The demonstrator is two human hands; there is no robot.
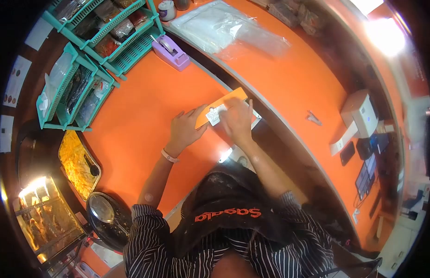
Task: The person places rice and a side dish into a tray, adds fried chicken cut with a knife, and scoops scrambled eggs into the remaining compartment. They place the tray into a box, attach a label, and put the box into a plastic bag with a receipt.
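An orange box [233, 95] with a white printed label [215, 116] lies at the edge of the orange table [145, 97]. My left hand [186, 129] rests at the box's left end, its fingers along the orange edge and its thumb near the label. Over the right part of the box is my right hand [238, 118], blurred by motion, beside the label. Part of the box is hidden under this hand, and its fingertips cannot be made out clearly.
A purple tape dispenser [171, 52] and green racks [99, 41] stand at the upper left. A tray of yellow food [76, 162] is at the left. Clear plastic bags [219, 30] lie on the far counter, with a label printer [361, 111] at the right.
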